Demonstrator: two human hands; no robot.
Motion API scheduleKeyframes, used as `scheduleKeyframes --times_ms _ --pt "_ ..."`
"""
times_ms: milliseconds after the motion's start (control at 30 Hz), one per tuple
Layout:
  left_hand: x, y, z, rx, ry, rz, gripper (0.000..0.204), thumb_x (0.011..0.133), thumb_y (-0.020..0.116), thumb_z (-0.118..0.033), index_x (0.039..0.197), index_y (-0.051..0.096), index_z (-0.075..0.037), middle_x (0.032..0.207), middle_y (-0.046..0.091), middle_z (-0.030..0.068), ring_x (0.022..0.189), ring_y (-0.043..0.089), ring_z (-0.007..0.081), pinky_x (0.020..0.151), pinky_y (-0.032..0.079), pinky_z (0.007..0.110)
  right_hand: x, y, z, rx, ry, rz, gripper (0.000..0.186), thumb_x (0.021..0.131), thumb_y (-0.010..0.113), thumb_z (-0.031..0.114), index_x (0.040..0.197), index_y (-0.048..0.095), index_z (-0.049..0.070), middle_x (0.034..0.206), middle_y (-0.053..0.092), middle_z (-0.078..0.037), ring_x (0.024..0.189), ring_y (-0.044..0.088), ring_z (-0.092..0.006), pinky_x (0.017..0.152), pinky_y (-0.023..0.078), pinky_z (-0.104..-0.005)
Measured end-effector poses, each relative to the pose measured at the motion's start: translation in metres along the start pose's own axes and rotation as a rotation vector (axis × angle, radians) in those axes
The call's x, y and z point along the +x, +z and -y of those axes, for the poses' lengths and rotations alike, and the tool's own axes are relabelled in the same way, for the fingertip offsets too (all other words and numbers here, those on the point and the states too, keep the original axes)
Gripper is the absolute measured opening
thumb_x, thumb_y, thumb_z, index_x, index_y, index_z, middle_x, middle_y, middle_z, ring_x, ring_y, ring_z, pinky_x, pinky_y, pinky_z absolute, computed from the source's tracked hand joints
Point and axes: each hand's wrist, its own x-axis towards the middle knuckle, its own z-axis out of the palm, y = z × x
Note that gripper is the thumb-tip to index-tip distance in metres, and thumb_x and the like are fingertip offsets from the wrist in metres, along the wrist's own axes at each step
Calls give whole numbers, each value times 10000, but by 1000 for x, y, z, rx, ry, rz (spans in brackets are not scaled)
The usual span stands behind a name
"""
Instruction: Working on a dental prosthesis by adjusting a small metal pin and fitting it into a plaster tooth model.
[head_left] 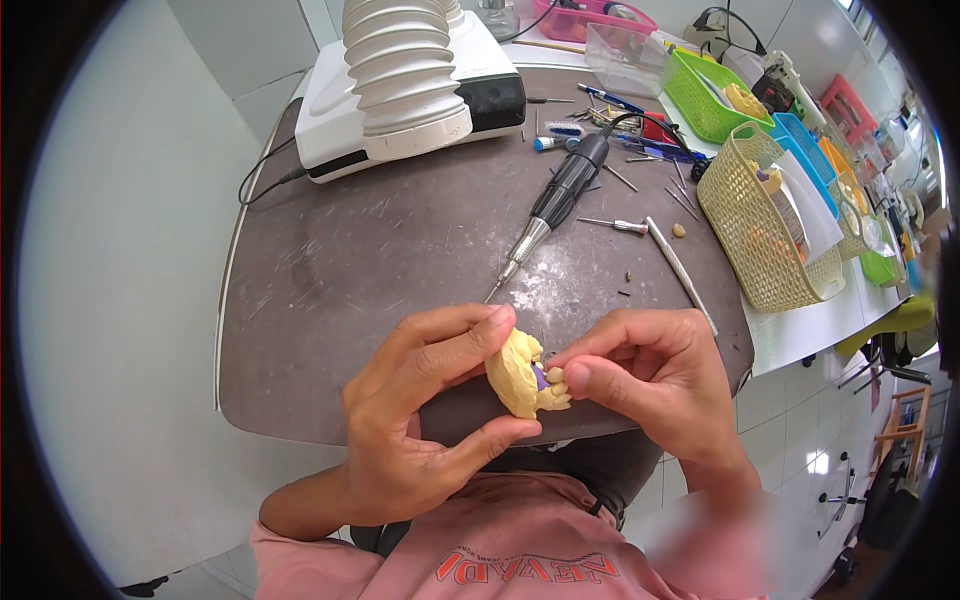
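My left hand (pixel 430 385) grips a yellow dental model (pixel 515 375) between thumb and fingers, just above the front edge of the brown work mat. A purple patch shows on the model's inner side among the cast teeth. On the model's right, my right hand (pixel 650 380) pinches a small tooth-coloured crown (pixel 556 376) between thumb and forefinger, touching or very close to the model. Whether the crown is seated cannot be made out. Just beyond my hands lies a black and silver handpiece (pixel 560 200), its thin bur pointing toward the model.
A white dust extractor (pixel 320 100) with a ribbed hose (pixel 400 70) stands at the back left. Small screwdriver (pixel 620 226), silver rod (pixel 682 275) and loose burs lie right of the handpiece. A cream basket (pixel 745 220) and green tray (pixel 700 100) stand along the right.
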Motion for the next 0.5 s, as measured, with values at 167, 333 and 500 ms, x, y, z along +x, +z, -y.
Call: scheduleKeyframes --times_ms 167,333,500 --pt "-3 9 1 115 60 -66 676 763 881 -5 1341 531 -3 1357 503 210 1265 600 323 972 612 377 5 -3 -3 -294 -279 -3 103 916 749 39 989 772 -30 899 752 -96 799 705 -107 717 570 -251" --pt "9 32 -7 182 60 -290 595 664 933 -75 1201 678 -59 1191 660 157 1027 701 293 835 601 356 4 -10 13 -509 -313 -39 121 893 753 58 981 780 -21 868 743 -117 779 710 -137 698 563 -281" --pt "12 29 -6 257 112 -174 626 701 929 -56 1244 624 -2 1262 589 188 1140 660 276 911 621 335 6 -18 13 -449 -225 -31 123 898 751 68 977 779 -22 867 744 -119 787 716 -140 719 571 -276"
